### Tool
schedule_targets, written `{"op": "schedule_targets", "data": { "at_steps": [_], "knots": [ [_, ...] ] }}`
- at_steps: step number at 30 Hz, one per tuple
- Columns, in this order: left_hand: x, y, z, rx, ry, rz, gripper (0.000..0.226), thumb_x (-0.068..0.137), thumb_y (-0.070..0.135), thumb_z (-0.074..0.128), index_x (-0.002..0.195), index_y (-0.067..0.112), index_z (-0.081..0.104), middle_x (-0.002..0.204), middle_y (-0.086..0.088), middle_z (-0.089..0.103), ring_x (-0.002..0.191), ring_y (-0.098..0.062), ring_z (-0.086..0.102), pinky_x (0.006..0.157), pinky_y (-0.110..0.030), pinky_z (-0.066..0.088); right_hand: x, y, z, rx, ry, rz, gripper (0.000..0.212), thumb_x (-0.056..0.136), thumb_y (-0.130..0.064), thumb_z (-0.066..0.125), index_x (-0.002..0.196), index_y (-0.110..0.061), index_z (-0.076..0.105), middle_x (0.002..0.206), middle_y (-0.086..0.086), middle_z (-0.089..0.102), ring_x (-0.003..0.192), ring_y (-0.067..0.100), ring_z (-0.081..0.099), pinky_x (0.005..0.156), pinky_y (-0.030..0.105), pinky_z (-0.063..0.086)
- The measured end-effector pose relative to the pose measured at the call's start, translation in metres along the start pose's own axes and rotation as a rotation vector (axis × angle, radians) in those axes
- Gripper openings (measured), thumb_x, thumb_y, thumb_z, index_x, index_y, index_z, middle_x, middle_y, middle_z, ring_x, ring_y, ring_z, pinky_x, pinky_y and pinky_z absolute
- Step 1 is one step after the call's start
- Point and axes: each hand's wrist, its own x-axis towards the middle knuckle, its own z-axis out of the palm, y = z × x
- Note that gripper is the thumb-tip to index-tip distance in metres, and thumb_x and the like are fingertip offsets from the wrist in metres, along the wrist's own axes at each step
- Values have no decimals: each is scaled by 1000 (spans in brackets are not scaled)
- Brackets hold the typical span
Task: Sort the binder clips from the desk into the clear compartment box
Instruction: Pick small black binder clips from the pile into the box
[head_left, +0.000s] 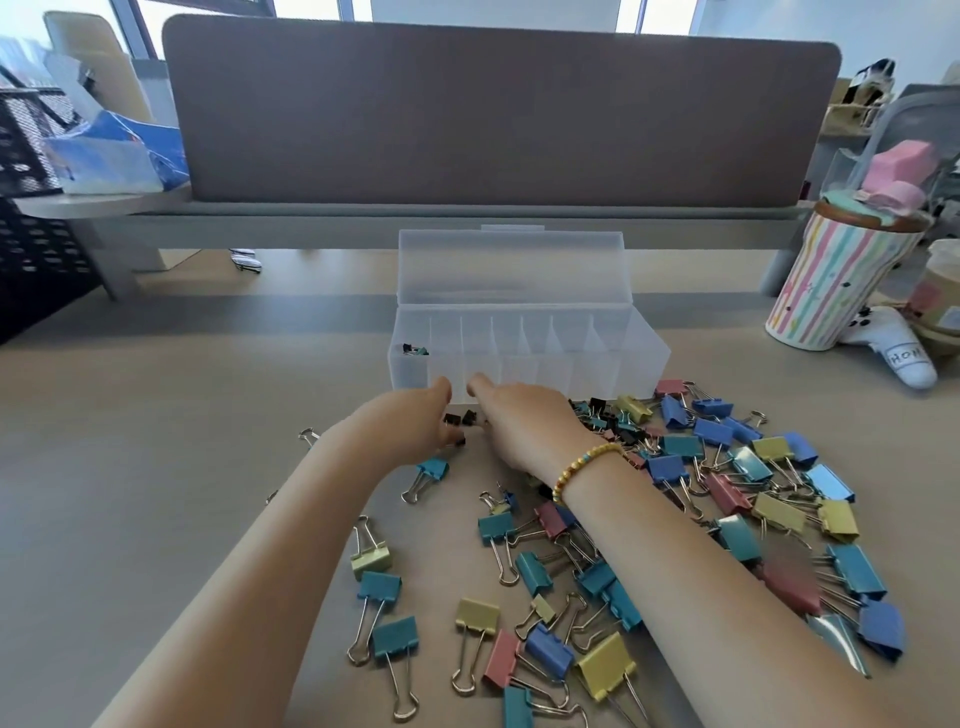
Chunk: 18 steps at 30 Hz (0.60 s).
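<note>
The clear compartment box (530, 358) stands on the desk (156, 441) with its lid (511, 265) raised upright behind it, and everything else is easiest placed from there. In its leftmost compartment lie a few small clips (414, 349), black and teal; the other compartments look bare. Just in front of the box, both hands meet over a cluster of small black clips (460, 418): the left hand (410, 423) curls its fingers down onto them, and the right hand (524, 426) (a beaded bracelet (582, 467) on its wrist) reaches in beside it, fingers bent under, so I cannot tell whether either actually pinches a clip. The binder clips (649, 519), teal, blue, yellow and pink, spread over the desk in front of and to the right of the box. A striped cup (831, 280) stands well to its right.
</note>
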Motion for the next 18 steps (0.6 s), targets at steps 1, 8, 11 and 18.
{"op": "schedule_targets", "data": {
  "at_steps": [1, 8, 11, 18],
  "knots": [
    [-1, 1, -1, -8, -37, -3, 47, 92, 38, 52, 126, 8, 36, 111, -15, 60, 97, -31, 56, 81, -35, 44, 1, 1, 0, -11, -8, -1, 31, 94, -4, 40, 125, -11, 39, 96, 10, 64, 79, 28, 58, 61, 31, 39],
    [-1, 5, -3, 21, -8, 2, 34, 94, 28, 47, 117, 3, 45, 114, -15, 59, 101, -31, 55, 78, -32, 42, 6, -4, -5, -69, -66, 0, 21, 97, -17, 43, 116, -13, 49, 109, 11, 62, 100, 31, 58, 68, 31, 36],
    [1, 7, -4, 66, -24, 33, 22, 94, 26, 47, 97, 5, 49, 96, -9, 58, 84, -27, 50, 68, -29, 36, 7, -6, -6, -74, -35, -16, 17, 96, -13, 43, 111, -10, 51, 108, 12, 62, 99, 32, 58, 66, 31, 35],
    [1, 8, -4, 83, -32, 79, 21, 95, 26, 44, 86, 7, 48, 93, -13, 58, 83, -29, 50, 68, -30, 36, 8, 1, -6, 169, -70, 75, 15, 97, -18, 43, 100, -6, 51, 84, 12, 61, 77, 28, 59, 59, 30, 37]
  ]
}}
